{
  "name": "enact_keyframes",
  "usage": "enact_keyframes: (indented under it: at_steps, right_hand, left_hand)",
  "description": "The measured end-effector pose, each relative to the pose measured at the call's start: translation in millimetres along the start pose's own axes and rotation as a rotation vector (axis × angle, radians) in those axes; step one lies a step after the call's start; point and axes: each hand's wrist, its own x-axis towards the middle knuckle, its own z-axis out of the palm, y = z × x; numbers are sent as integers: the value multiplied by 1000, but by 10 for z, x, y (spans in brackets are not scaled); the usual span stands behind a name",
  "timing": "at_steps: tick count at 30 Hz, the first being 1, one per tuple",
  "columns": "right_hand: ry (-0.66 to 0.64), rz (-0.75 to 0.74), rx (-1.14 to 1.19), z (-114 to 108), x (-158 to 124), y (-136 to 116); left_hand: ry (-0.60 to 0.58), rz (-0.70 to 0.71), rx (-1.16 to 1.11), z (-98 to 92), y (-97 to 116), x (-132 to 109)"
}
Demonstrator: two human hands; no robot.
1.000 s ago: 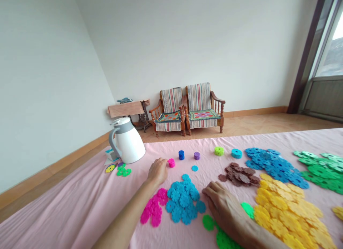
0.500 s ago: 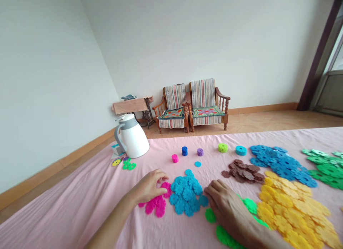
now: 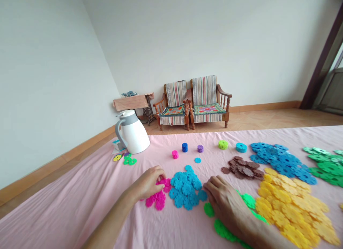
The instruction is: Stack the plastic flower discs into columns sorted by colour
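Observation:
My left hand (image 3: 150,183) hovers over the left side of a small pile of pink flower-shaped plastic discs (image 3: 160,199). Its thumb and curled fingers are apart, with pink discs showing just beyond them. Beside that pile lies a heap of light blue flower discs (image 3: 186,188). At the heap's right edge, my right hand (image 3: 221,197) has its fingers bent down and together, close to one blue disc (image 3: 202,195); its fingertips are partly hidden. Bright green discs (image 3: 225,231) lie under and around my right wrist.
Small stacks in pink (image 3: 175,154), dark blue (image 3: 184,147), purple (image 3: 200,148), lime (image 3: 223,144) and teal (image 3: 241,147) stand farther back. Brown (image 3: 243,167), yellow (image 3: 292,206) and blue (image 3: 281,159) piles spread rightward. A white jug (image 3: 135,134) stands at the back left.
The view has tipped slightly, so things sit a little higher in the picture. My left thumb has come a bit nearer the pink discs; my right hand stays by the blue heap.

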Motion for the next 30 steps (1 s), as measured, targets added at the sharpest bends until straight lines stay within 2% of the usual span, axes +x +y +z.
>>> enact_keyframes:
  at_steps: [5,12,17,21,25,30]
  right_hand:
    - [-5,4,7,-20,-6,-9]
    - [-5,-5,-2,-37,6,-28]
    - [3,-4,3,-34,-1,-15]
    - [15,7,14,-41,2,-22]
    - [22,10,23,-30,4,-23]
    - [35,17,25,15,-6,-1]
  left_hand:
    - [0,-4,-25,35,-99,28]
    - [18,-96,-106,21,-102,20]
    - [20,-107,-89,53,-142,13]
    - [18,-109,-87,4,-162,38]
    - [125,-90,-94,-50,-204,215]
    - [252,-71,-46,23,-237,537]
